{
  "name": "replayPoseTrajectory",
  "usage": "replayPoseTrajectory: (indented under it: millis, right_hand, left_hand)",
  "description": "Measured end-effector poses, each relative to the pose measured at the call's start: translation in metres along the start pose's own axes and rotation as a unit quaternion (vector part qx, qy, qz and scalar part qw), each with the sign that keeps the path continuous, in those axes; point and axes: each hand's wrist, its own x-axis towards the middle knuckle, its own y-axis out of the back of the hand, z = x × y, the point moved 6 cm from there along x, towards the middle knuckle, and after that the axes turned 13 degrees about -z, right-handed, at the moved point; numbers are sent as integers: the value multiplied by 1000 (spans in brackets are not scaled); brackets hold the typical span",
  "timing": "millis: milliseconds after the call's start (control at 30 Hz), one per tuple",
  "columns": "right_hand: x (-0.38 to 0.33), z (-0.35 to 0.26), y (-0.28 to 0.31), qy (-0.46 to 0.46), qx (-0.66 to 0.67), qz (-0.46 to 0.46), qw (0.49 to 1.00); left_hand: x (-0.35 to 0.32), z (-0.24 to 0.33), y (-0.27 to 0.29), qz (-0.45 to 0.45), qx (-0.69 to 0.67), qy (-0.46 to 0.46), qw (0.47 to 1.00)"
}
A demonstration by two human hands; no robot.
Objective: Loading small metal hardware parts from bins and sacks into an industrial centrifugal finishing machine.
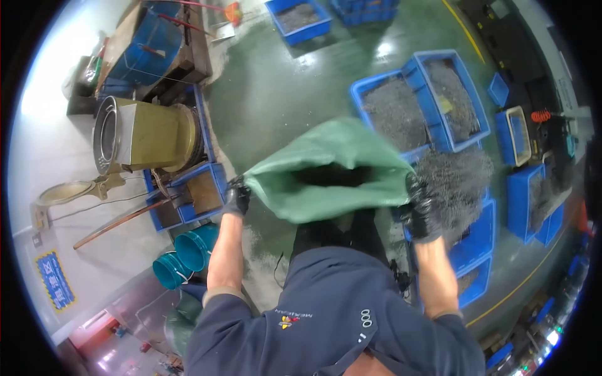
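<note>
Between my hands a green woven sack (342,147) is spread wide, its dark mouth facing up toward me. My left hand (237,197), in a black glove, grips the sack's left corner. The right corner of the rim is held by my right hand (420,210), gloved in black too. Close beyond my right hand lies a heap of small grey metal-looking pieces (454,178), too fine to make out one by one. The inside of the sack is in shadow.
Blue crates (480,109) filled with grey pieces stand to the right. At left are a drum-shaped machine (153,135), a long wooden handle (119,222) and teal buckets (195,247). Another blue crate (301,34) sits on the green floor (276,81) at the far side.
</note>
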Motion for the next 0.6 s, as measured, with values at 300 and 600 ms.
replayPoseTrajectory:
  millis: [300, 600]
  right_hand:
    - [5, -64, -24, -17, -3, -47, 999]
    - [19, -44, -26, 12, -277, -63, 959]
  left_hand:
    - [32, -12, -113, -24, 649, 360, 670]
    - [15, -90, -343, -363, 837, 191, 363]
